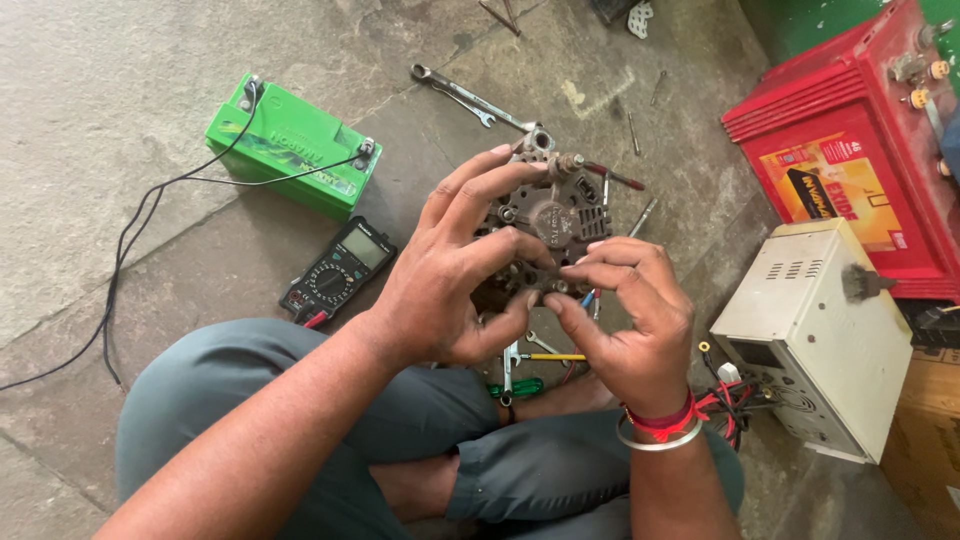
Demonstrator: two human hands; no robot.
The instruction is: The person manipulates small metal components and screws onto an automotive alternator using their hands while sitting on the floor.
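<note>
Fingers of the left hand curl around a dark, grimy alternator, gripping its left side and holding it up above the floor and the person's crossed legs. Right hand meets it from below, thumb and forefinger pinched on a small part at the alternator's lower edge. Beneath the hands, small tools lie on the stone floor. A black multimeter lies to the left, near a green battery with black wires. Spanners lie beyond. A cream metal box and a red battery sit to the right.
</note>
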